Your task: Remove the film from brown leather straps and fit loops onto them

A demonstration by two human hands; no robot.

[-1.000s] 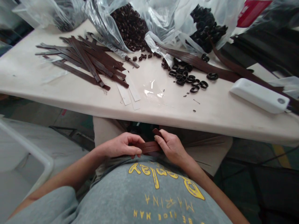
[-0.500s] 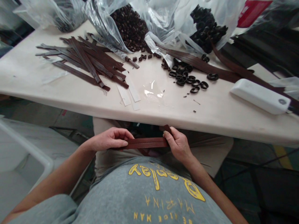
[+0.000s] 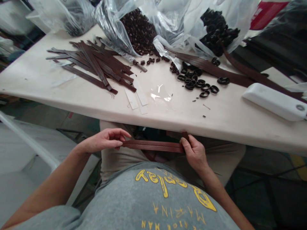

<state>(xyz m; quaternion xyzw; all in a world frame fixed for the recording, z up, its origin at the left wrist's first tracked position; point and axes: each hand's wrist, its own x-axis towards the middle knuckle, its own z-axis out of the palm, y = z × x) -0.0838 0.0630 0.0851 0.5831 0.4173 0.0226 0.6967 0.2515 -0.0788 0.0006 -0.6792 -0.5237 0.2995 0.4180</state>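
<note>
A reddish-brown stitched leather strap (image 3: 153, 145) stretches level between my hands, over my lap and just off the table's front edge. At its left end, my left hand (image 3: 107, 139) pinches the tip between thumb and fingers. My right hand (image 3: 194, 151) is closed round the other end, thumb on top, and a short dark piece of strap sticks up above the thumb. On the table beyond lies a pile of similar dark brown straps (image 3: 96, 65).
Black loops (image 3: 200, 83) lie on the table (image 3: 168, 111), right of two white paper strips (image 3: 141, 95). Behind are plastic bags of brown loops (image 3: 139, 32) and black loops (image 3: 218, 30). A white device (image 3: 273, 100) and long brown strips (image 3: 208, 65) occupy the right.
My hands have moved apart, the left one leftward to the strap's tip, the right one rightward. More of the strap now shows between them. The view has shifted slightly.
</note>
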